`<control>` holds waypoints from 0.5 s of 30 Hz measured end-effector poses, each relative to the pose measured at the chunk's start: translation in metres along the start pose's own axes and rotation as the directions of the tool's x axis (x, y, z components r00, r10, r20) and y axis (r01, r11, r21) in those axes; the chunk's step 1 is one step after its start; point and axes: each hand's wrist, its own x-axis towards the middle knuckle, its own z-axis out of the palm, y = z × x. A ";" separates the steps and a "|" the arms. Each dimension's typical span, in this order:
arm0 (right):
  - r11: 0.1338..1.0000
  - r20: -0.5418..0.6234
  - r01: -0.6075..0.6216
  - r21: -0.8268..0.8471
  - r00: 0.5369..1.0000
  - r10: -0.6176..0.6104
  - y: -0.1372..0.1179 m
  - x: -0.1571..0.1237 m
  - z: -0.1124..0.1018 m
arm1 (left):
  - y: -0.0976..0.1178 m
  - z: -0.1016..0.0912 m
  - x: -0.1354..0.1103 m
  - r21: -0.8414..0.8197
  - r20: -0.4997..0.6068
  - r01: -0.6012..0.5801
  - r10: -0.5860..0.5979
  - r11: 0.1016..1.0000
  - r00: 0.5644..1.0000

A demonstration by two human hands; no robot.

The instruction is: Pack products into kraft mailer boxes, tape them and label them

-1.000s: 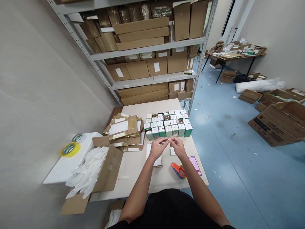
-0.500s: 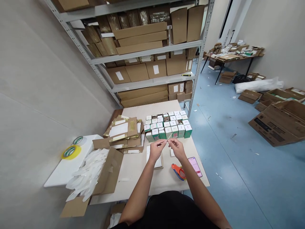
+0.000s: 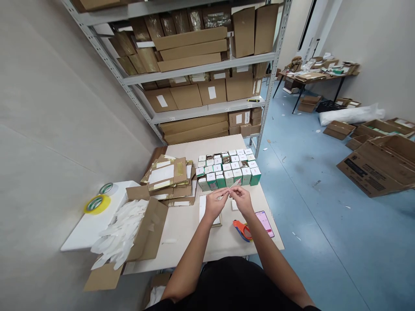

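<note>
Above the front of the table, my left hand (image 3: pixel 215 203) and my right hand (image 3: pixel 242 201) meet, fingertips pinched together on a thin pale strip (image 3: pixel 234 184). The strip points up and away to the right; its exact kind is too small to make out. Just beyond my fingers stand rows of small white and green boxes (image 3: pixel 228 177), a few with open tops. Partly hidden under my left hand lies a white-topped flat box or pad (image 3: pixel 202 211). A small white piece (image 3: pixel 234 204) rests beside my right hand.
An orange and blue tape dispenser (image 3: pixel 240 227) and a lit phone (image 3: pixel 266 224) lie near my right forearm. Left are flattened cardboard pieces (image 3: pixel 162 175), a carton of white gloves (image 3: pixel 155 229) and tape rolls (image 3: pixel 97 204). A metal shelf (image 3: pixel 207 110) with cartons stands behind the table.
My hands stay together in nearly the same place. The pale strip between my fingertips has turned slightly and tilts farther to the right.
</note>
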 end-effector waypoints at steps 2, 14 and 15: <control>1.000 -0.005 -0.004 -0.010 1.000 0.004 0.000 0.000 0.001 | 0.000 0.001 -0.001 -0.032 0.000 0.020 -0.020 0.999 1.000; 0.990 -0.011 0.096 -0.106 0.995 -0.098 0.003 -0.005 0.001 | -0.005 -0.001 0.006 -0.248 0.003 0.219 -0.225 0.944 0.974; 0.992 -0.016 0.082 -0.099 0.996 -0.084 0.003 -0.005 0.000 | -0.005 0.000 0.006 -0.248 -0.004 0.214 -0.222 0.945 0.975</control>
